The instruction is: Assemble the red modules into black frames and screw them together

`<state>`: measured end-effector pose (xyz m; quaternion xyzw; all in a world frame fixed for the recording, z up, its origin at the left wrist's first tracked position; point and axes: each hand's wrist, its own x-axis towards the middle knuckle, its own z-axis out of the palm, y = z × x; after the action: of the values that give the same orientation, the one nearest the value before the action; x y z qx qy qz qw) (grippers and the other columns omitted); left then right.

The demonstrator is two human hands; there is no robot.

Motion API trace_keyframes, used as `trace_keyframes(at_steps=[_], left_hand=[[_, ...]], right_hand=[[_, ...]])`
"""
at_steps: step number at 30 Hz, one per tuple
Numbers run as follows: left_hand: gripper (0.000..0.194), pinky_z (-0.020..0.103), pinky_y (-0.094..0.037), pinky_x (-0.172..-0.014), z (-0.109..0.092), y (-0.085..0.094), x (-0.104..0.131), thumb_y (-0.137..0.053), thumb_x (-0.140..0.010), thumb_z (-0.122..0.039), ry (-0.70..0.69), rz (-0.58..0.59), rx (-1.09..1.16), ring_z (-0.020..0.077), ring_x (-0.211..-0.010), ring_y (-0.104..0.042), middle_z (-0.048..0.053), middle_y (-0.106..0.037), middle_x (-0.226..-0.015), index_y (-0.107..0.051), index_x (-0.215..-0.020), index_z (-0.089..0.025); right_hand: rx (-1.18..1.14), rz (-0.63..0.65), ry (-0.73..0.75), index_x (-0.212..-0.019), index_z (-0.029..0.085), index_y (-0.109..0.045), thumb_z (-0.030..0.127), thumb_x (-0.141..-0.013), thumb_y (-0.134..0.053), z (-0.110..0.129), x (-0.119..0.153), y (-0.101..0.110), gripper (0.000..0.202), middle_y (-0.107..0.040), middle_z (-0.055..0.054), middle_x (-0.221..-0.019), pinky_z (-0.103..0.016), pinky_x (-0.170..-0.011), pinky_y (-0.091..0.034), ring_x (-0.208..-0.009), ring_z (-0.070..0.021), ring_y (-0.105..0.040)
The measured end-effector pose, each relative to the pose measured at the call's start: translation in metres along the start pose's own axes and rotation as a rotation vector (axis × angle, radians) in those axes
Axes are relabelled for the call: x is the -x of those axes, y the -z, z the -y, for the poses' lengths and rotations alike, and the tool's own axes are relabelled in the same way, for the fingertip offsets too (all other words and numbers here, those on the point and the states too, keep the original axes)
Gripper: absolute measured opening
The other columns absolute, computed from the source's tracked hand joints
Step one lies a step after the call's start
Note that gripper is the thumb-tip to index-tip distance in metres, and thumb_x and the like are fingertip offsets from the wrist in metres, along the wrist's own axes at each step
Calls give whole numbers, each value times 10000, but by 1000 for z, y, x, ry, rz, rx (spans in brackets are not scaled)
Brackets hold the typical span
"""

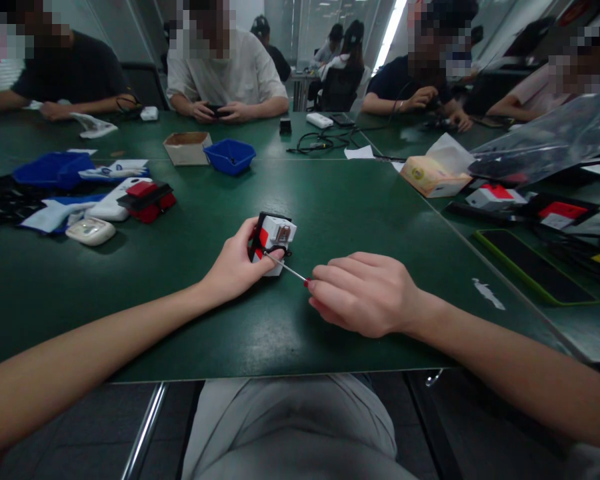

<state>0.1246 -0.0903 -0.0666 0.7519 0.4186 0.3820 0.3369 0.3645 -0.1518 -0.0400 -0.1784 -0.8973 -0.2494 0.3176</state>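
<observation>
The left hand (240, 261) grips a red-and-white device (285, 227); beside it, the right hand (367, 293) clamps a screwdriver (291, 269) pointed at the device.

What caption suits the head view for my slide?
Left hand grips a red, white and black device; right hand points a slim screwdriver-like tool at it.

one camera, worn on the head, looks forward and down across the counter (330, 193). it is close above the near edge: the lap (290, 427) fills the bottom middle, the left grip (240, 263) and right grip (365, 293) fall near the centre, and seated people (230, 73) line the top, farther off.
</observation>
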Motion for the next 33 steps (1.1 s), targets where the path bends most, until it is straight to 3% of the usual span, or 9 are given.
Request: trace_keyframes(at_steps=[5,9,11,14,16,20,23,26,33], left_hand=[[542,396,-568,-899,3,-1,0,-750,-836,-466,33,11,74,282,-1027,-711,113,-726,-1153,-546,-1244,-173],[525,383,-595,-854,5,-1,-2,-777,-802,-435,65,13,131,274,-1004,-717,105,-730,-1112,-565,-1204,-173],[497,369,-616,-742,5,1,-7,-751,-811,-451,183,39,248,265,-917,-738,97,-730,-1065,-570,-1181,-174],[480,346,-606,-581,8,16,-21,-698,-845,-483,360,29,399,251,-776,-753,91,-724,-1036,-559,-1195,-185],[491,362,-618,-606,12,35,-36,-724,-825,-452,339,-39,350,255,-800,-755,91,-722,-1052,-556,-1205,-189],[556,457,-601,-893,17,89,-70,-777,-798,-438,97,-238,-172,288,-1005,-702,100,-706,-1130,-573,-1229,-152],[657,596,-398,-1147,19,126,-97,-722,-877,-498,-27,-107,-807,400,-1293,-549,99,-607,-1318,-505,-1380,-136],[680,631,-427,-1085,29,146,-126,-676,-920,-490,194,41,-1248,468,-1295,-532,162,-539,-1424,-449,-1453,-134],[646,554,-479,-989,84,156,-165,-733,-817,-329,456,-6,-1426,479,-1241,-585,328,-552,-1378,-527,-1364,-52]], right_hand=[[3,-20,-5,-930,165,-659,245,-993,-618,-3,0,0,110,-749,-18,-784,-270,-625,-491,-731,-142,-702],[-135,-60,-155,-985,167,-652,249,-1006,-581,-8,4,-6,111,-776,-24,-825,-248,-625,-515,-689,-133,-718],[-215,-79,-252,-1050,167,-648,222,-996,-571,-11,7,-14,109,-784,-23,-846,-236,-630,-534,-673,-131,-727],[-376,-88,-399,-1187,154,-615,179,-982,-559,-16,13,-28,214,-797,-60,-980,-224,-687,-575,-774,-136,-760],[-448,-22,-444,-1216,151,-611,175,-982,-542,-18,16,-37,245,-791,-73,-1019,-239,-694,-587,-812,-146,-760],[-480,119,-458,-1196,131,-637,190,-976,-545,-17,19,-51,246,-788,-98,-1042,-302,-774,-599,-863,-182,-759],[-486,170,-453,-1196,137,-645,199,-986,-534,-14,17,-54,246,-783,-101,-1052,-320,-815,-588,-911,-191,-753],[-497,195,-442,-1206,145,-640,214,-1005,-515,-12,15,-53,246,-777,-87,-1031,-305,-793,-574,-887,-182,-746],[-513,195,-456,-1195,148,-642,227,-1015,-507,-12,17,-53,238,-769,-83,-1003,-308,-776,-564,-867,-193,-743]])
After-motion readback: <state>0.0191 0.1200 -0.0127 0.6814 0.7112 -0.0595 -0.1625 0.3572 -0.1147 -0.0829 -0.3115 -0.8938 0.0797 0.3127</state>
